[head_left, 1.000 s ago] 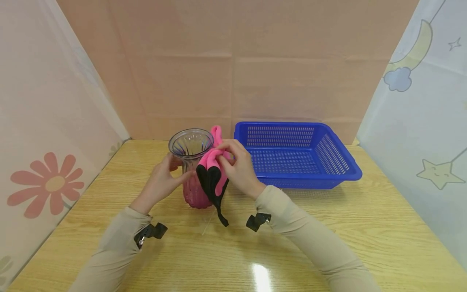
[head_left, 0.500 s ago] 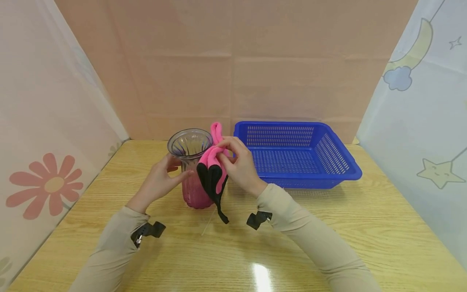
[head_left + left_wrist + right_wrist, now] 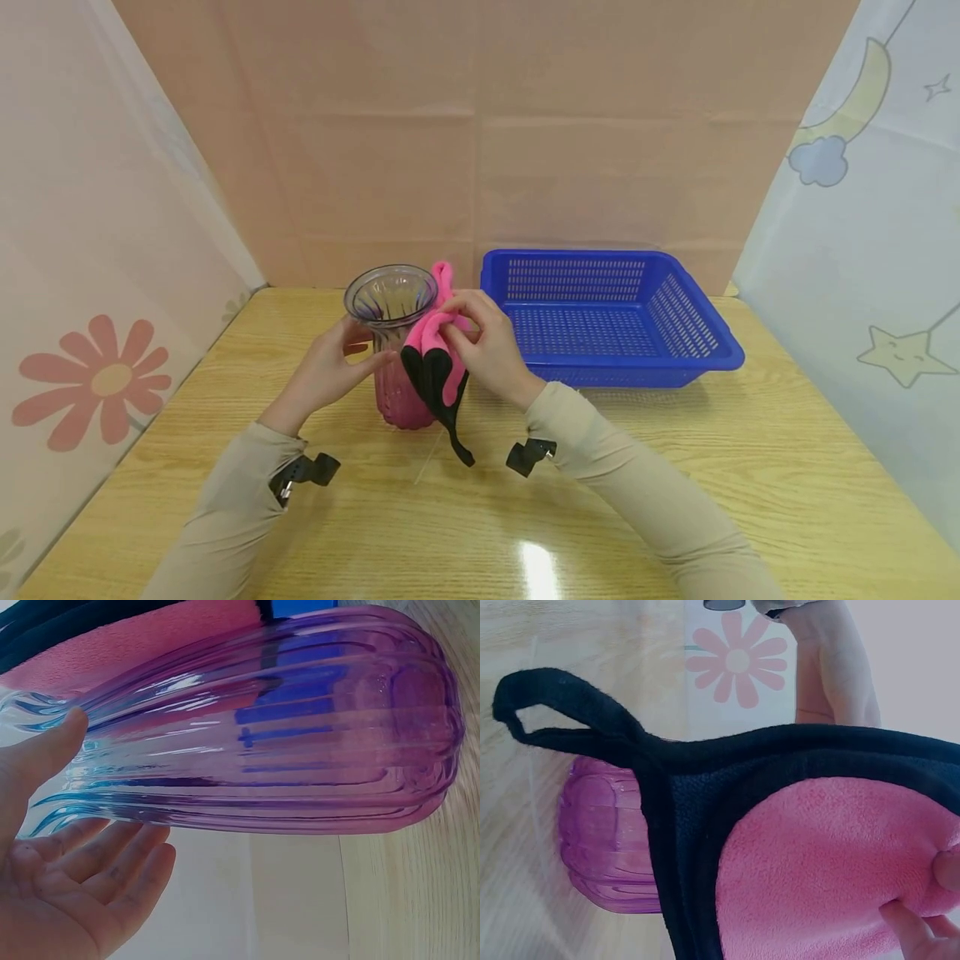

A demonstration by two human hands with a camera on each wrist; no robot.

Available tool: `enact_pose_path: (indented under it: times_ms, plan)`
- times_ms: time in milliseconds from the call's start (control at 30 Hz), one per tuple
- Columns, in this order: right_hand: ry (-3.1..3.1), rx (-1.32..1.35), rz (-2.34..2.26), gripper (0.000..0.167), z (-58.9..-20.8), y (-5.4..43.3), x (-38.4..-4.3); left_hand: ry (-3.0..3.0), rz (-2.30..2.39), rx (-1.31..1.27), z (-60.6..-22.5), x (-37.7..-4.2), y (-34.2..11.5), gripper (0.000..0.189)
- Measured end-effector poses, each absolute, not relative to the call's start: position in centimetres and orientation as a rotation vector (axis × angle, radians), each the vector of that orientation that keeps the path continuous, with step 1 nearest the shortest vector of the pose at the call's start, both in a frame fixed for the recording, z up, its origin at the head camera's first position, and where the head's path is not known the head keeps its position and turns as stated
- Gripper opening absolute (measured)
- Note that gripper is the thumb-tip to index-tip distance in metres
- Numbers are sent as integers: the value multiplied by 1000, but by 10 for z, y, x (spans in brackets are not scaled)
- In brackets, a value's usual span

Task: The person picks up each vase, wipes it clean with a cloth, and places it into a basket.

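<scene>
A ribbed glass vase, clear at the flared rim and pink-purple lower down, stands upright on the wooden table. My left hand holds it below the rim; in the left wrist view the thumb lies on one side of the vase and the fingers on the other. On the vase's right side, my right hand pinches a pink cloth with black edging against the glass. In the right wrist view the cloth ends in a black hanging loop and covers most of the vase.
A blue perforated plastic basket sits to the right of my right hand, near the back of the table. A thin pale line shows on the tabletop in front of the vase. Printed fabric walls surround the table.
My right hand and the cloth rose slightly along the vase's side, then came back down. The left hand and the vase have barely shifted.
</scene>
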State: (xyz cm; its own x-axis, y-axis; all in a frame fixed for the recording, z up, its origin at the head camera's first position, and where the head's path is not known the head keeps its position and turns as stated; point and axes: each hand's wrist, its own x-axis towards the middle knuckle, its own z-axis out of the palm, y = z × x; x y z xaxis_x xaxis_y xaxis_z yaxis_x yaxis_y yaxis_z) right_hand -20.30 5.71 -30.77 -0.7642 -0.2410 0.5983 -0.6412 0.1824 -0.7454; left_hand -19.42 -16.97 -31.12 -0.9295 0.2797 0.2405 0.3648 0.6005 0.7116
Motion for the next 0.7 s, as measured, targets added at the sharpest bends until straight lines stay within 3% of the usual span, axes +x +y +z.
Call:
enact_pose_path:
  times_ms: [700]
  plan:
    - [-2260, 885, 1312, 8, -329, 52, -202, -2720, -1264, -530, -310, -194, -168, 65]
